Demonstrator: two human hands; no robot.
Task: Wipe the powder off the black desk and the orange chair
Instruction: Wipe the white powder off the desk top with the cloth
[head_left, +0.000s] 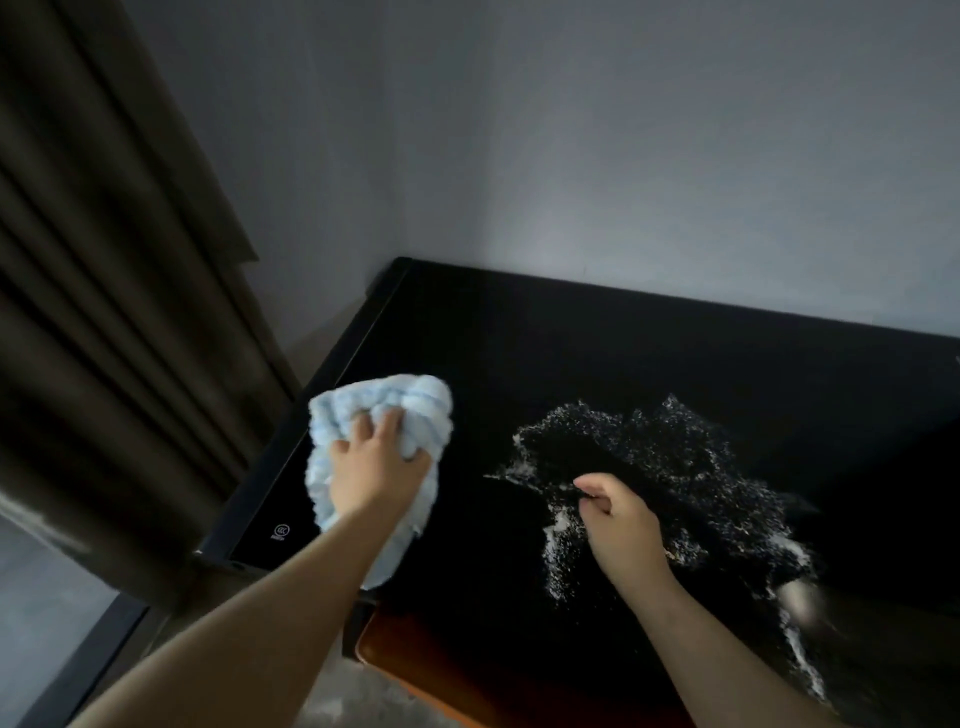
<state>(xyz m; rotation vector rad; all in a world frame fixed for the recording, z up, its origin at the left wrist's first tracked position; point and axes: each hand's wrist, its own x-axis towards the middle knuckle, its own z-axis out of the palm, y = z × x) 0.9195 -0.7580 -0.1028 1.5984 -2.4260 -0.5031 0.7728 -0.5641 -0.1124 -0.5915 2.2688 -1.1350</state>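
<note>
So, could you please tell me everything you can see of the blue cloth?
The blue cloth is a pale blue, fluffy, ribbed fabric that looks like microfibre, bunched into a loose wad. The left hand grips it from above, fingers curled into its folds. It lies near the left edge of the black desk, its lower end reaching the front edge. It sits left of the white powder and does not touch it.
</note>
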